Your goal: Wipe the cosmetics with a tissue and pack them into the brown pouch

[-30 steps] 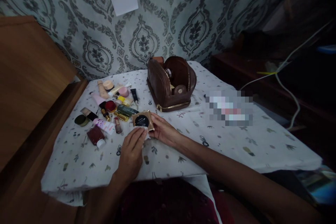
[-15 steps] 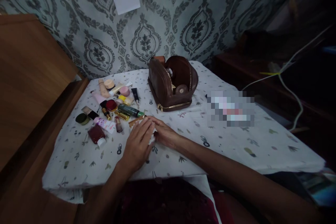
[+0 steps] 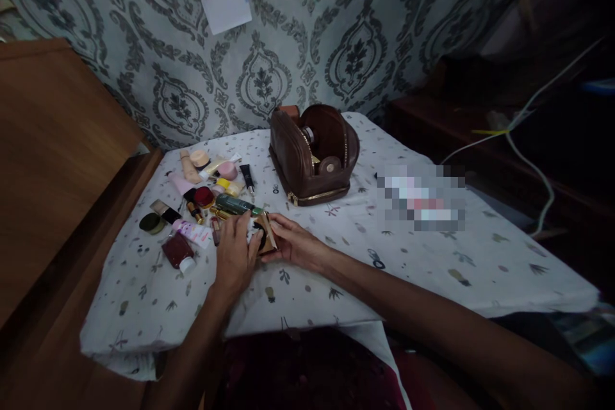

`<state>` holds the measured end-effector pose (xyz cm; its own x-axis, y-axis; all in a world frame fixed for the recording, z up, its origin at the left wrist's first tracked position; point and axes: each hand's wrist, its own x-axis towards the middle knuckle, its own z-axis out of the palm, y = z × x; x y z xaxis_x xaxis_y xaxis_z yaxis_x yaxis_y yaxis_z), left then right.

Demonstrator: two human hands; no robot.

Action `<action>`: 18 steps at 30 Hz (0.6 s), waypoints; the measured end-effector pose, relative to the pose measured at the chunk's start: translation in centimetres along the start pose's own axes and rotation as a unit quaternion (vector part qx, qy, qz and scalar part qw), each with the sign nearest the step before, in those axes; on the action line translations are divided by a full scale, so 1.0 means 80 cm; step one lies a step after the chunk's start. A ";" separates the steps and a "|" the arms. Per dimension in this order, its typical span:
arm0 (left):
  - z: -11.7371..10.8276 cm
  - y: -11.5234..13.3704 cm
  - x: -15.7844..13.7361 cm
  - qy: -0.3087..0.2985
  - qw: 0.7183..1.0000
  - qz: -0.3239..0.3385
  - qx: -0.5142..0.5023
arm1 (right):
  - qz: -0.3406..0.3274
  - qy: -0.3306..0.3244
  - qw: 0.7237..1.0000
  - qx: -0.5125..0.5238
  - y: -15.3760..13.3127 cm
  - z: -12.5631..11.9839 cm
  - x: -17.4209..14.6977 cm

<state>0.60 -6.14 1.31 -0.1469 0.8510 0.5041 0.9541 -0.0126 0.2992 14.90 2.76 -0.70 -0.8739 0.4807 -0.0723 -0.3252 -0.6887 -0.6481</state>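
A gold-edged square compact [image 3: 267, 234] with a dark round lid is tilted up on the patterned tablecloth [image 3: 365, 282]. My right hand [image 3: 294, 245] grips its right side. My left hand [image 3: 235, 255] lies across its face and covers most of it. A scrap of white tissue [image 3: 251, 227] shows at my left fingertips. Just behind my hands is a green tube [image 3: 235, 204], at the near edge of a spread of cosmetics.
Several small cosmetics [image 3: 196, 195] lie at the left of the table. An open brown zip bag [image 3: 312, 154] with items inside stands at the back. There is wooden furniture [image 3: 48, 154] on the left, a blurred-out patch [image 3: 420, 198] on the right, and white cables [image 3: 528, 160] beyond.
The compact lay face up with my left hand at its near edge. My left hand then moved over its face with the tissue, and the compact is now tipped on edge.
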 end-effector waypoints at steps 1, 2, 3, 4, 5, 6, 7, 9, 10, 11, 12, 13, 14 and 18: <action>-0.002 -0.001 0.002 -0.007 1.000 -0.009 -0.005 | 0.008 -0.010 1.000 -0.005 0.001 -0.001 -0.001; -0.004 -0.001 0.006 -0.014 1.000 -0.016 -0.011 | 0.014 -0.018 1.000 -0.011 0.002 -0.001 -0.001; -0.006 -0.002 0.009 -0.020 0.999 -0.021 -0.018 | 0.020 -0.025 0.999 -0.016 0.003 -0.001 -0.002; -0.009 -0.002 0.013 -0.026 0.999 -0.026 -0.021 | 0.025 -0.030 0.999 -0.021 0.004 -0.001 -0.002; -0.011 -0.002 0.018 -0.028 0.999 -0.029 -0.019 | 0.028 -0.032 0.999 -0.024 0.005 -0.001 -0.002; -0.013 -0.002 0.022 -0.029 0.999 -0.032 -0.011 | 0.030 -0.030 0.999 -0.026 0.006 0.000 -0.002; -0.015 -0.001 0.026 -0.029 0.999 -0.033 0.001 | 0.032 -0.028 0.999 -0.027 0.007 0.000 -0.002; -0.016 0.004 0.032 -0.027 0.999 -0.024 0.015 | 0.032 -0.022 0.999 -0.023 0.008 0.001 -0.002; -0.015 0.008 0.034 -0.024 1.000 -0.013 0.013 | 0.032 -0.020 0.999 -0.021 0.009 0.001 -0.001; -0.013 0.012 0.035 -0.018 1.000 0.003 0.008 | 0.033 -0.020 0.999 -0.019 0.010 0.001 -0.001; -0.010 0.017 0.034 -0.012 1.000 0.022 0.003 | 0.033 -0.022 0.999 -0.018 0.011 0.001 0.000; -0.007 0.022 0.033 -0.002 0.999 0.045 0.001 | 0.030 -0.021 0.999 -0.016 0.011 0.000 0.000; -0.003 0.027 0.030 0.010 0.997 0.072 0.004 | 0.025 -0.015 1.000 -0.011 0.012 0.000 0.001; 0.009 0.042 0.013 0.041 0.980 0.191 0.040 | -0.016 0.057 0.998 0.028 0.012 0.000 0.004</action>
<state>3.84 -4.90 2.22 0.2074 0.7475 0.6311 0.9606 -0.2777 0.0133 14.36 2.28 -1.34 -0.8171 0.5591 -0.1404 -0.3743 -0.6998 -0.6084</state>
